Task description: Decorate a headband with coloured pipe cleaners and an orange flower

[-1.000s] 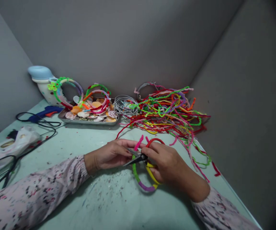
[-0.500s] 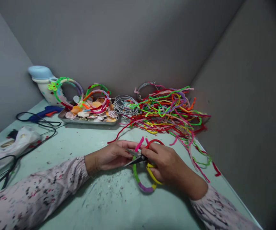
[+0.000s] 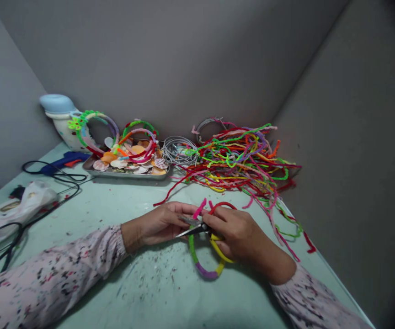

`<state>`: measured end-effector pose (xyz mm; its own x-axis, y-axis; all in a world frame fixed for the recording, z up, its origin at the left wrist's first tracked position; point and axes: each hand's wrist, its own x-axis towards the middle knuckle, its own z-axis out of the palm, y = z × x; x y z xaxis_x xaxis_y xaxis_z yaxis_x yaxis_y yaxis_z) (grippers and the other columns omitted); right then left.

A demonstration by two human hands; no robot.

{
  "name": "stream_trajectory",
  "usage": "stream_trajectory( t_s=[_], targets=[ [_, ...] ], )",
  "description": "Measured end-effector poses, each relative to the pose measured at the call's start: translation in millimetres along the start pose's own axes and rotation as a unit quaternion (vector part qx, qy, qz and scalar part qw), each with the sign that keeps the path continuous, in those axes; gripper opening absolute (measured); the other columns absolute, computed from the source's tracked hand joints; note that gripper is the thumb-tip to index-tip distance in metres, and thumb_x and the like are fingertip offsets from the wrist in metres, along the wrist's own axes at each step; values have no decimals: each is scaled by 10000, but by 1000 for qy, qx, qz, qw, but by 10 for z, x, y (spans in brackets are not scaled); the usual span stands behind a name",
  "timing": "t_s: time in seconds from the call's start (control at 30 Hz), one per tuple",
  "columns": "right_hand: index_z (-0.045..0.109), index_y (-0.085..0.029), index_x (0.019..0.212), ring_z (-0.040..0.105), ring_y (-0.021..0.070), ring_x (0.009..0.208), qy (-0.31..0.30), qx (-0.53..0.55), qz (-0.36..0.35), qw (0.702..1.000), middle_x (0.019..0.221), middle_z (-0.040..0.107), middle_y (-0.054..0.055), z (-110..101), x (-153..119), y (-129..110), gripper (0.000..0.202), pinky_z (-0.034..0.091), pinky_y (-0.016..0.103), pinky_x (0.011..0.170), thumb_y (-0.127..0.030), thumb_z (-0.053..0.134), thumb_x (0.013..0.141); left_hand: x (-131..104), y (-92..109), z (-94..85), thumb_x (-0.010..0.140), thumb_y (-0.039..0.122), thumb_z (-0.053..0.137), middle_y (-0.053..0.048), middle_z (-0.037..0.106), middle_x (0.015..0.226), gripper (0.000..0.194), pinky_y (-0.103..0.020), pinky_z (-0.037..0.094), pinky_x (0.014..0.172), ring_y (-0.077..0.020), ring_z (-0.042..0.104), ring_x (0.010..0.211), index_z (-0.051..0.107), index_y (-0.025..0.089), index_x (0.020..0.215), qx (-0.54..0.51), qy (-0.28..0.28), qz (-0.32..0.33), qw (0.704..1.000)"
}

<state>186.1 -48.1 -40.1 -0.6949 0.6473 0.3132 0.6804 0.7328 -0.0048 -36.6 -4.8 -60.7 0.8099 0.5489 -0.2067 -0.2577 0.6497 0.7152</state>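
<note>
My right hand [image 3: 240, 237] is closed around scissors [image 3: 197, 230] with one red and one yellow handle loop. Their dark blades are parted and point left, crossing a pipe-cleaner ring [image 3: 207, 273] wrapped in green, purple and yellow. A pink pipe-cleaner end [image 3: 200, 208] sticks up from the ring above the blades. My left hand [image 3: 163, 223] pinches the ring's upper left side, its thumb close to the upper blade. The exact grip of the left fingertips is partly hidden behind the scissors.
Behind my hands stands a metal tray [image 3: 129, 175] of shells with finished-looking rings on it. Coiled wire [image 3: 180, 151] and a heap of colourful pipe cleaners [image 3: 238, 155] lie right of it. At left are a blue-lidded container [image 3: 69, 125], a blue glue gun [image 3: 58, 163], black cable and a plastic bag [image 3: 29, 205].
The scissor blades have drawn slightly closer together around the ring's top. The ring's lower part has shifted slightly down and left; both hands stay nearly in place.
</note>
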Motion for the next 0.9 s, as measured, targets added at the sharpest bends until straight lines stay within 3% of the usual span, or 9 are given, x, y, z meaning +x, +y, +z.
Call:
stream_trajectory(
  t_s=[0.4,0.57,0.7,0.8,0.9],
  targets=[
    [590,-174,1138,494,161,651,39,-18,-13,999,743,571,30,10,7,-1,364,317,276,551,-110,502,791,-16,-1,-12,766,40,632,-109,704,974,369,-245,462,757,-153,648,833,663,108,1128,2,10,-8,1000],
    [588,-172,1139,537,152,679,61,87,23,994,807,604,38,51,-5,11,405,383,252,583,-73,543,749,-23,36,-1,745,57,664,-119,700,1001,390,-258,461,764,-159,642,843,657,101,1132,-14,-3,7,1000],
    [569,-193,1140,553,156,754,85,185,91,975,891,604,49,41,10,1,362,430,256,652,-140,601,783,-30,68,19,760,84,669,-114,697,995,298,-253,456,759,-149,639,809,683,97,1058,-16,-6,26,999],
    [564,-198,1115,550,170,814,71,189,96,975,934,587,55,7,15,-8,356,434,267,691,-141,613,767,-34,79,34,774,102,664,-106,701,974,273,-263,449,776,-152,637,817,685,107,1046,-13,9,36,999],
    [568,-202,1100,535,161,771,43,153,68,985,895,574,40,-11,3,-7,369,413,259,661,-114,598,742,-34,82,43,745,70,665,-105,704,982,370,-282,436,812,-173,639,867,661,115,1112,-19,14,46,999]
  ],
)
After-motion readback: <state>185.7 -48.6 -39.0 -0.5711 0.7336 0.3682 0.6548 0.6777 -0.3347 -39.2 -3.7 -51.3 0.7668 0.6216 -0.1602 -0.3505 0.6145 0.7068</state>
